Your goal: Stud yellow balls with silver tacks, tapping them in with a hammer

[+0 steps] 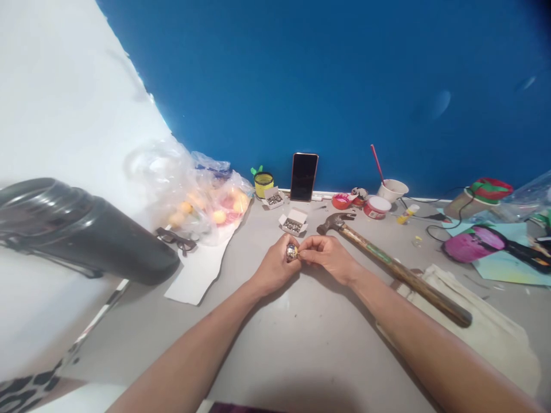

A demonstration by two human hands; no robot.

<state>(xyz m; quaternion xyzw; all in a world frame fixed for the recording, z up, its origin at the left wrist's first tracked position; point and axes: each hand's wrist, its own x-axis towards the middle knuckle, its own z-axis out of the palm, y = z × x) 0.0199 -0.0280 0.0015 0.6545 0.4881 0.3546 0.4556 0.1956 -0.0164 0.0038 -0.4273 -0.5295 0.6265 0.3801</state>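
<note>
At middle of table (258, 355), in front of you: small shiny round object (291, 252), in your left hand (276, 263), fingers clamped around it. Your right hand (330, 258): thumb and fingertips pinched together at object's right edge; cannot tell what is between them. Just beyond your hands: white box (297, 214) with small metal pieces (293, 225); behind it, to left, second box (272, 191). Farther, phone (305, 178) upright near blue wall (327, 86). Right side, hammer (387, 263), handle partly over pale cloth (486, 332).
</note>
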